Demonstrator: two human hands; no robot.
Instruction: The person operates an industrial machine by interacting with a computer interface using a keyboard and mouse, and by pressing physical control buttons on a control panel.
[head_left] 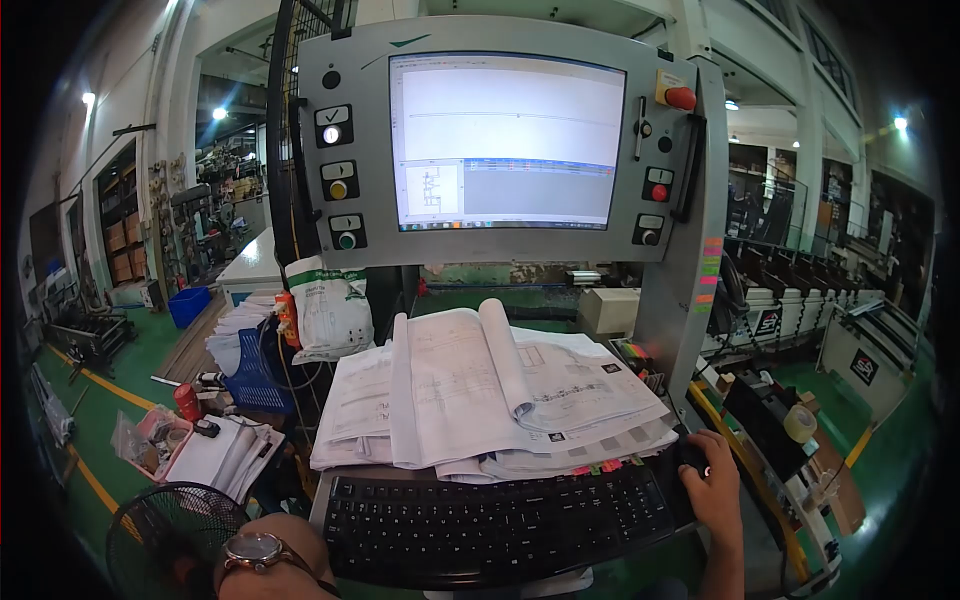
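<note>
My right hand (716,487) rests over a black computer mouse (690,456) at the right end of the keyboard tray, its fingers curved around it. My left hand (298,540) is low at the lower left, below a wristwatch (254,549); its fingers do not show. A black keyboard (490,525) lies in front of me, nearest to both hands. Behind it lies a stack of printed drawings (455,385), some sheets curled up, with coloured tabs along the front edge. Above stands a machine control panel with a lit screen (508,125) showing a drawing window.
A red emergency knob (681,98) and several push buttons flank the screen. A white printed bag (331,310) hangs at left, above a blue basket (260,372). A black fan (178,530) stands lower left. Yellow-edged rails and a tape roll (800,423) are at right.
</note>
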